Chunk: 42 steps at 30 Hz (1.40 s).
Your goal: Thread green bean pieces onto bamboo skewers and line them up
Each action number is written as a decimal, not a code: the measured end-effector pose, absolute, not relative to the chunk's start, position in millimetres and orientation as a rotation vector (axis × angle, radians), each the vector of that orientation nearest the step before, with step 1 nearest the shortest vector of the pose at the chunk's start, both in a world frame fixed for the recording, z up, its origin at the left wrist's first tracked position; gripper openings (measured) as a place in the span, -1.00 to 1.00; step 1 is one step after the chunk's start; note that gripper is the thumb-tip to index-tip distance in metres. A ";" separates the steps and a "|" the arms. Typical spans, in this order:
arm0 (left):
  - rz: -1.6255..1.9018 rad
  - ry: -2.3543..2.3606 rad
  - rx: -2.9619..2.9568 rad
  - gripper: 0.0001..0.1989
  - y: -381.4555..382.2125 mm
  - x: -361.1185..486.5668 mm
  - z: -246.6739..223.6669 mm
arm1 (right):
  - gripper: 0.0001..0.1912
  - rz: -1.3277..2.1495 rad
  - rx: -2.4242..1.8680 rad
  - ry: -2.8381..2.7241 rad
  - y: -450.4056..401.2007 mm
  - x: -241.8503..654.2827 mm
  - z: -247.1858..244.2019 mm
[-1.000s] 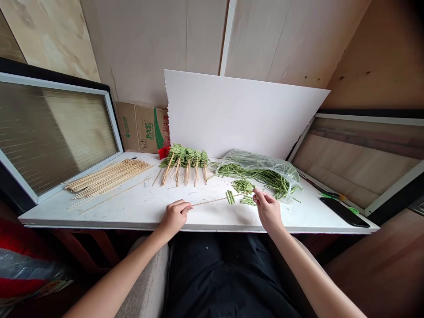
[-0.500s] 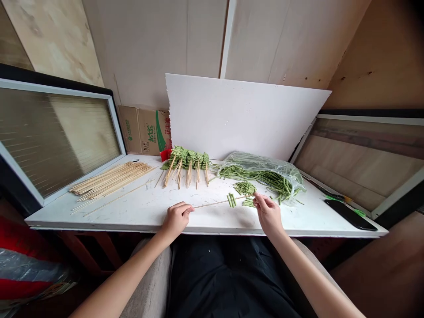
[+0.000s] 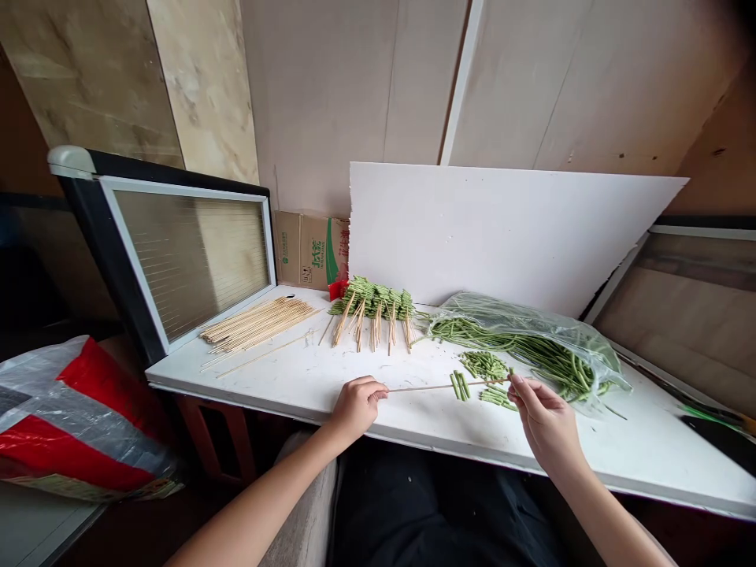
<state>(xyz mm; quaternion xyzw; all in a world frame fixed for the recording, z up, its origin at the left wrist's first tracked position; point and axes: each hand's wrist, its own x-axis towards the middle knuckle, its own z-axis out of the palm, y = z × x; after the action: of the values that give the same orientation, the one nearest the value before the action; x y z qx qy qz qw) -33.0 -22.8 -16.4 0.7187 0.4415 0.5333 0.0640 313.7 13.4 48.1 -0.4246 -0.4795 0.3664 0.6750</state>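
My left hand (image 3: 357,407) is closed, pinching one end of a thin bamboo skewer (image 3: 416,387) held level above the table. Two or three cut green bean pieces (image 3: 459,385) are threaded crosswise on the skewer. At its far end, my right hand (image 3: 546,413) pinches with thumb and fingers, and a small bit of green bean (image 3: 511,372) shows at the fingertips. Beneath this end lie a small heap of short bean pieces (image 3: 484,364) and a row of longer cut pieces (image 3: 498,396), partly hidden by my right hand.
Loose bamboo skewers (image 3: 260,324) lie on the left of the white table (image 3: 283,386). Filled bean skewers (image 3: 378,299) are stacked at the back, before a white board (image 3: 502,236) and a cardboard box (image 3: 310,250). A clear bag of long beans (image 3: 531,339) lies at right.
The view has swung to the left, so everything appears farther right. Both hands keep their hold at the skewer's two ends; the threaded bean pieces stay in about the same place on it.
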 end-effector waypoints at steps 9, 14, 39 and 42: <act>1.635 1.331 2.150 -0.60 -22.2 -34.8 -16.7 | -0.54 0.730 -0.967 -1.123 11.7 309.7 40.4; 1.642 1.326 2.165 -0.59 -22.1 -35.2 -18.0 | -0.55 0.735 -0.957 -1.113 10.8 309.5 38.4; 1.697 1.265 2.223 -0.85 -26.4 -29.1 -10.9 | -0.61 0.920 -0.963 -1.017 11.2 312.0 48.8; 1.688 1.243 2.179 -0.80 -25.4 -30.9 -13.2 | -0.62 0.914 -0.955 -1.042 11.8 311.9 45.1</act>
<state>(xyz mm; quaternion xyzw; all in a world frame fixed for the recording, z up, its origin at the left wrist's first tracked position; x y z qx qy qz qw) -30.9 -25.4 -13.2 0.7193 0.4105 0.5573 0.0591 311.9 11.8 45.1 -0.4230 -0.4619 0.4048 0.6663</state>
